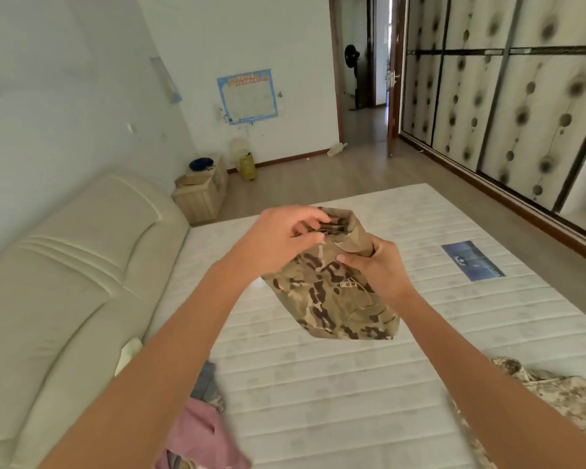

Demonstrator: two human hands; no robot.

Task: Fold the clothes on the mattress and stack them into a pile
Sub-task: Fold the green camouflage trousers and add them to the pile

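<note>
Camouflage garment point(332, 292), soft and light, is hanging limp over the mattress point(318, 384), both hands' fingers point(313, 220) pinching its bunched collar end.

- Two bare forearms are showing in the head view, running in from the bottom corners, with no sleeve covering either.
- The left hand point(278, 242) is wearing no glove, ring or watch.
- The right hand point(379, 269) is showing the same: bare wrist, short plain nails, nothing worn.
</note>
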